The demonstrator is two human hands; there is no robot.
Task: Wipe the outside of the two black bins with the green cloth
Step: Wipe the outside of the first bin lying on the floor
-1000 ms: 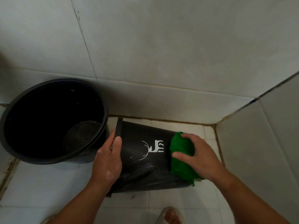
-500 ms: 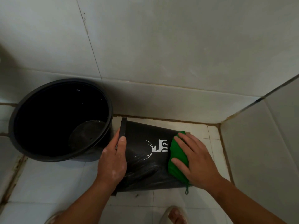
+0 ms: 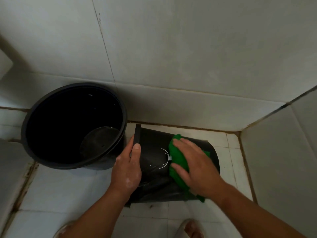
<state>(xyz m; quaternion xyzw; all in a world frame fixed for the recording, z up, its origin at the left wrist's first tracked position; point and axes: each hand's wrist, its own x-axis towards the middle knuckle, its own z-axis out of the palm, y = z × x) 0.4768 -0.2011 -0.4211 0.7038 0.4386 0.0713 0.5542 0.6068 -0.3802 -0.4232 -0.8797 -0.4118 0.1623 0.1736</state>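
A: Tipped bin (image 3: 154, 162) lies sideways on the floor (image 3: 60, 194), beside the upright bin (image 3: 123, 112). Handling?
B: Likely light, slick, prone to rolling. Left hand (image 3: 127, 170) grips its rim, the best hold. Right hand (image 3: 197, 167), fingers (image 3: 181, 142) flat, presses the green cloth (image 3: 177, 160) on its side.

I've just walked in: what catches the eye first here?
The bright green cloth stands out, pressed flat by the right hand on a black bin lying on its side on the floor tiles. The left hand grips that bin's rim; a larger black bin stands upright beside it.
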